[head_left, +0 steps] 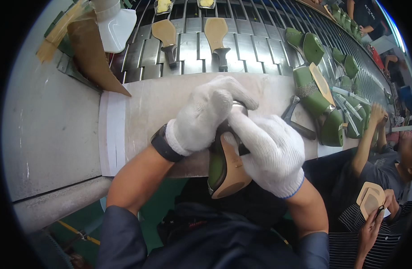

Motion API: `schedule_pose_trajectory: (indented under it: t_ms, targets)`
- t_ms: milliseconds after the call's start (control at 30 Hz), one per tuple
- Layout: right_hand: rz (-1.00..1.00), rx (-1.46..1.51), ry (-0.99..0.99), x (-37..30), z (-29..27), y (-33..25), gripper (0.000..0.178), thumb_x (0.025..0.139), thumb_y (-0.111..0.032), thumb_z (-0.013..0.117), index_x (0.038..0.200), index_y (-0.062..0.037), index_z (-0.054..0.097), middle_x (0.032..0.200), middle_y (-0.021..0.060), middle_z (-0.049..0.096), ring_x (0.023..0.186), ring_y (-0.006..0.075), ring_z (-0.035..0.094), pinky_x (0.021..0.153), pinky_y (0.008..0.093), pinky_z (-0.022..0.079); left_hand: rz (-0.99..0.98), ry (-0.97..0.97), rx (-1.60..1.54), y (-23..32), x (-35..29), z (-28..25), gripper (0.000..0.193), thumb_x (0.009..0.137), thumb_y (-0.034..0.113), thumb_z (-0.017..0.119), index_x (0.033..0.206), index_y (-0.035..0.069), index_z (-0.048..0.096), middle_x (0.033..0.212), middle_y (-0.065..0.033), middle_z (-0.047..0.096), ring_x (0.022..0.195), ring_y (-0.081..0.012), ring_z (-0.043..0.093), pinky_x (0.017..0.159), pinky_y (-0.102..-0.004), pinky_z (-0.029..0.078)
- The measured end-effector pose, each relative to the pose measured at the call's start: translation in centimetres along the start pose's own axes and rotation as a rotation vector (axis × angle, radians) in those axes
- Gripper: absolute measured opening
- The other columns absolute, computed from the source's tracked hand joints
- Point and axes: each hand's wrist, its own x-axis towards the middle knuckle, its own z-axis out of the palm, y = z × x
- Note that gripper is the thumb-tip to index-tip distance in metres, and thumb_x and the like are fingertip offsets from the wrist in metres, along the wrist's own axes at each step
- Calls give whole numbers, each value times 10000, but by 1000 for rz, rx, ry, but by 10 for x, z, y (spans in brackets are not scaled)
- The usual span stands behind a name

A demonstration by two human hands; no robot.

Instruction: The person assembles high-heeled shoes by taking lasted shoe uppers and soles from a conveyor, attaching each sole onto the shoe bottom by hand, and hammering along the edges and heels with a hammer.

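Note:
In white knitted gloves, both my hands are closed around a green high-heeled shoe (232,175) at the near edge of the work table. Its tan sole faces up and its toe points toward me. At the heel end, my left hand (208,112) curls over a silvery, rounded part. My right hand (271,150) grips the shoe's right side, its fingers reaching toward that same end. The gloves hide most of the heel. To the right of my right hand lies a hammer (295,119) with a dark handle.
Beyond the table (147,103), a metal slat conveyor (186,47) carries two tan soles with dark heels. Green shoes (329,123) and translucent syringe-like tubes (347,110) crowd the right. Bent cardboard (91,56) and a white container (116,29) stand left. Co-workers sit right; one holds tan sole-shaped pieces (371,197).

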Motion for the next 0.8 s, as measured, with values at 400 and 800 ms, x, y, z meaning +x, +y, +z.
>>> schedule_pose_trajectory:
  t_ms: [400, 800]
  targets:
    - [935, 616, 68, -29, -21, -12, 266, 1048, -218, 753, 1120, 38, 765, 864, 127, 769, 723, 178, 745, 711, 321, 609, -262, 115, -15, 14, 14, 2, 354, 1063, 244, 607, 1077, -44, 814, 991, -93, 801, 945, -152, 709, 916, -312, 551]
    - [620, -190, -315, 8, -39, -6, 325, 1058, -264, 720, 947, 40, 744, 834, 247, 733, 763, 431, 743, 692, 466, 559, -247, 135, 101, -8, 32, 41, 463, 1145, 356, 564, 1035, -20, 811, 812, -84, 761, 801, -173, 712, 782, -328, 568]
